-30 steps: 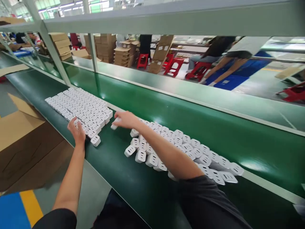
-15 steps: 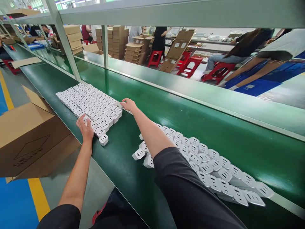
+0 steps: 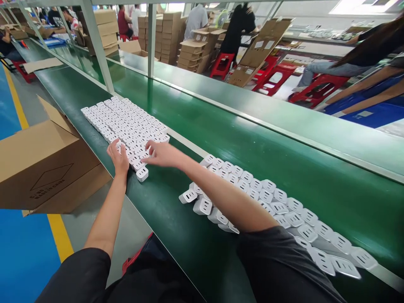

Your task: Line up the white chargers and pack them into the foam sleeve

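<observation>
Many white USB chargers (image 3: 126, 122) stand packed in a tight block on the green conveyor belt (image 3: 167, 198), their slotted faces upward. My left hand (image 3: 119, 160) lies along the block's near side with its fingers apart, touching the outer chargers. Over the block's right end is my right hand (image 3: 162, 153), thumb and fingers parted around chargers there and gripping none that I can see. One charger (image 3: 142, 174) juts out at the near right corner. A looser group of chargers (image 3: 265, 195) spreads to the right, partly hidden under my right forearm.
An open cardboard box (image 3: 57, 164) stands on the floor left of the belt. Metal posts (image 3: 97, 50) rise along the belt's middle. Beyond are stacked cartons (image 3: 170, 35), red stools (image 3: 222, 65), a blue bin (image 3: 366, 113) and seated people.
My right hand has come from the block's far right corner toward me, over its right end. My left hand stays at the near side. The camera view has tilted slightly down and shifted.
</observation>
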### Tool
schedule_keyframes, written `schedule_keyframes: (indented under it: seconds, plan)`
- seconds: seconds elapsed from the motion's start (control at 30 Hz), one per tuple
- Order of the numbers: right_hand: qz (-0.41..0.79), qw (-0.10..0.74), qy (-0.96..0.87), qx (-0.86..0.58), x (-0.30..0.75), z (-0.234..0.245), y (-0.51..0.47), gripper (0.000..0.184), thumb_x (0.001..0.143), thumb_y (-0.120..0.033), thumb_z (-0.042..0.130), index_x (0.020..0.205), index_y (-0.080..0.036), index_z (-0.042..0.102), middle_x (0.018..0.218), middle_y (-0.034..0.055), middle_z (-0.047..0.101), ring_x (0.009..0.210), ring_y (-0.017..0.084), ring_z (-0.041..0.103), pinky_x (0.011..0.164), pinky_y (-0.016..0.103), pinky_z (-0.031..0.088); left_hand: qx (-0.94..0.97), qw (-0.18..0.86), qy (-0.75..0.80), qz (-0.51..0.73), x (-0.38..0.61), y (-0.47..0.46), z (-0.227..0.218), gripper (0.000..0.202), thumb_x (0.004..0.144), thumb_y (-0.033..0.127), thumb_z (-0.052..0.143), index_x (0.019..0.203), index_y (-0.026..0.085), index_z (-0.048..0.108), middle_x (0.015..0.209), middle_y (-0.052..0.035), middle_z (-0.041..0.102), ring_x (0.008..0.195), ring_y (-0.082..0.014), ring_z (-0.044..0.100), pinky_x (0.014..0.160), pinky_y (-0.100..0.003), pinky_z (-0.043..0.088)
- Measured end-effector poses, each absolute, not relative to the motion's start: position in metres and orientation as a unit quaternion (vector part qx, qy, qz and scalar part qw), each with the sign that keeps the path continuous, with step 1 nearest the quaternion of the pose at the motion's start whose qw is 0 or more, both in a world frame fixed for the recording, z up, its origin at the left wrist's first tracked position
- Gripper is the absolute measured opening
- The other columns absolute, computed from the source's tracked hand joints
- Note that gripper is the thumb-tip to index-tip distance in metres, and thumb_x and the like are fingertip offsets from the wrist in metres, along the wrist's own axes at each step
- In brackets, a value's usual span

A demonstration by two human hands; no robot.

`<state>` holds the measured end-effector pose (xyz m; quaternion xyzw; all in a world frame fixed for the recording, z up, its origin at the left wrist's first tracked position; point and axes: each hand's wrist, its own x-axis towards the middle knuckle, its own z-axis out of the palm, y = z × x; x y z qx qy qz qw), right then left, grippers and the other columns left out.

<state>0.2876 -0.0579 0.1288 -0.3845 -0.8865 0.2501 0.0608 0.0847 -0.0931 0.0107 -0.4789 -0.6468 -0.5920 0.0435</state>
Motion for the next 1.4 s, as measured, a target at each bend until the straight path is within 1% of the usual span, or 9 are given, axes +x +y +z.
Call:
schedule_keyframes:
  seconds: [0.13,0.23,0.47,0.6,0.73,0.83,1.0,1.1,1.4]
  plan:
    - [0.150,-0.032,-0.923,-0.354,0.269,0.121,-0.112,0.063,0.086,-0.052,0.066,0.131,-0.013,0.045,0.099,0.0158,0.074,0.090,0.034,0.070,0.067,0.032,0.045,-0.476,0.041,-0.649,-0.592,0.086,-0.096,0.015,0.046,0.101,0.053,0.035,0.124,0.017,0.054,0.131,-0.0153,0.056,0.127,-0.0263,0.042,0.112,-0.042,0.034]
    - [0.165,-0.031,-0.918,-0.358,0.279,0.122,-0.110,0.060,0.086,-0.043,0.063,0.135,-0.015,0.043,0.101,0.0131,0.074,0.088,0.032,0.070,0.063,0.031,0.044,-0.470,0.035,-0.653,-0.593,0.087,-0.097,0.016,0.044,0.102,0.052,0.035,0.123,0.019,0.054,0.132,-0.0143,0.055,0.128,-0.0263,0.041,0.113,-0.042,0.034]
    - [0.239,0.038,-0.802,-0.546,0.351,0.125,-0.014,0.042,0.077,-0.032,0.076,0.115,-0.021,0.062,0.108,0.0062,0.070,0.091,0.023,0.066,0.072,0.026,0.045,-0.463,0.018,-0.659,-0.592,0.087,-0.095,0.014,0.044,0.102,0.051,0.036,0.126,0.018,0.053,0.135,-0.0146,0.054,0.130,-0.0266,0.039,0.113,-0.042,0.034]
    - [0.248,0.097,-0.742,-0.615,0.360,0.110,0.036,0.047,0.084,-0.031,0.069,0.126,-0.014,0.056,0.117,0.0119,0.067,0.097,0.023,0.065,0.078,0.029,0.048,-0.467,0.016,-0.656,-0.592,0.085,-0.094,0.013,0.044,0.101,0.050,0.036,0.125,0.018,0.054,0.134,-0.0147,0.054,0.129,-0.0269,0.039,0.112,-0.041,0.034]
    - [0.313,0.142,-0.715,-0.608,0.345,0.093,0.057,0.041,0.091,-0.034,0.063,0.128,-0.018,0.058,0.112,0.0070,0.071,0.088,0.016,0.068,0.079,0.026,0.052,-0.464,0.024,-0.654,-0.597,0.084,-0.092,0.011,0.045,0.100,0.051,0.036,0.125,0.017,0.054,0.132,-0.0155,0.055,0.128,-0.0273,0.039,0.112,-0.042,0.033]
    - [0.361,0.168,-0.704,-0.588,0.335,0.085,0.062,0.036,0.100,-0.034,0.046,0.131,-0.022,0.057,0.118,0.0056,0.069,0.086,0.013,0.070,0.078,0.023,0.053,-0.463,0.028,-0.655,-0.597,0.084,-0.091,0.010,0.045,0.101,0.051,0.035,0.124,0.018,0.054,0.133,-0.0151,0.054,0.128,-0.0269,0.039,0.113,-0.042,0.032]
    - [0.399,0.180,-0.681,-0.587,0.343,0.084,0.061,0.048,0.101,-0.025,0.033,0.148,-0.015,0.040,0.133,0.0156,0.061,0.087,0.015,0.072,0.076,0.025,0.056,-0.461,0.029,-0.658,-0.595,0.083,-0.091,0.011,0.044,0.100,0.050,0.036,0.123,0.018,0.054,0.132,-0.0147,0.055,0.127,-0.0266,0.040,0.113,-0.042,0.032]
    - [0.398,0.172,-0.690,-0.579,0.356,0.089,0.059,0.050,0.097,-0.020,0.040,0.146,-0.014,0.044,0.136,0.0166,0.060,0.092,0.017,0.071,0.081,0.028,0.055,-0.460,0.029,-0.658,-0.596,0.082,-0.090,0.012,0.043,0.100,0.050,0.037,0.122,0.017,0.054,0.129,-0.0153,0.055,0.127,-0.0273,0.041,0.113,-0.043,0.032]
    - [0.315,0.147,-0.780,-0.521,0.344,0.098,0.040,0.045,0.086,-0.013,0.055,0.129,-0.022,0.066,0.130,0.0074,0.065,0.110,0.023,0.062,0.100,0.032,0.046,-0.458,0.029,-0.656,-0.600,0.082,-0.091,0.016,0.042,0.099,0.050,0.037,0.122,0.018,0.053,0.133,-0.0151,0.053,0.130,-0.0290,0.039,0.114,-0.045,0.031]
